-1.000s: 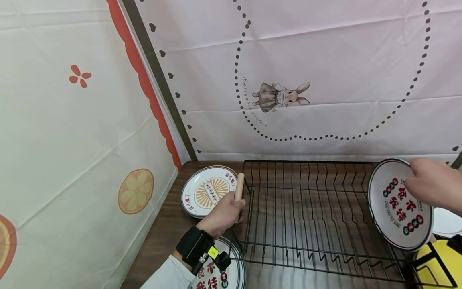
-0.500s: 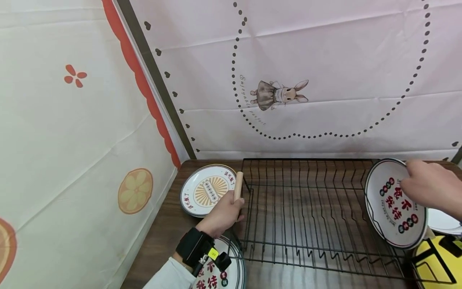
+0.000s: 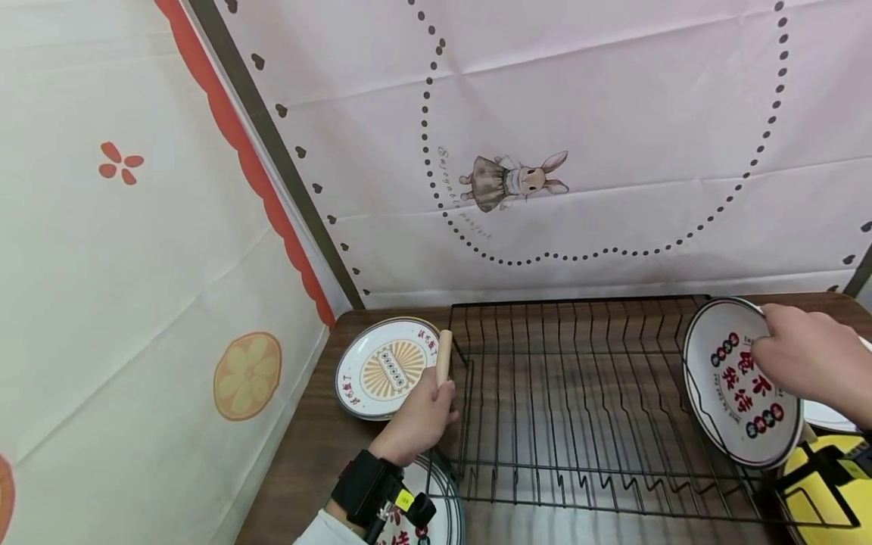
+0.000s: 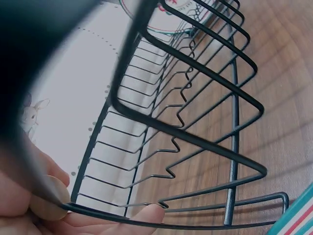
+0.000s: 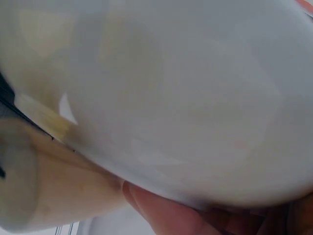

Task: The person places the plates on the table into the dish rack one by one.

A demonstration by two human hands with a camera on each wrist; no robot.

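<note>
Head view showed the wire rack (image 3: 579,409) holding one tilted plate (image 3: 739,405) at its right end, the right hand (image 3: 807,363) pinching that plate's upper rim, the left hand (image 3: 418,416) curled round the rack's wooden handle (image 3: 444,356).

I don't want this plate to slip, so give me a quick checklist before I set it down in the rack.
1. Right hand has a grip on the plate: ok.
2. Left hand steadies the rack by its wooden handle: ok.
3. Rack slots beside the plate free: ok.
4. Plate tilted, lower edge at the wires: ok.
5. Lower rim seated in a slot: cannot tell.
</note>
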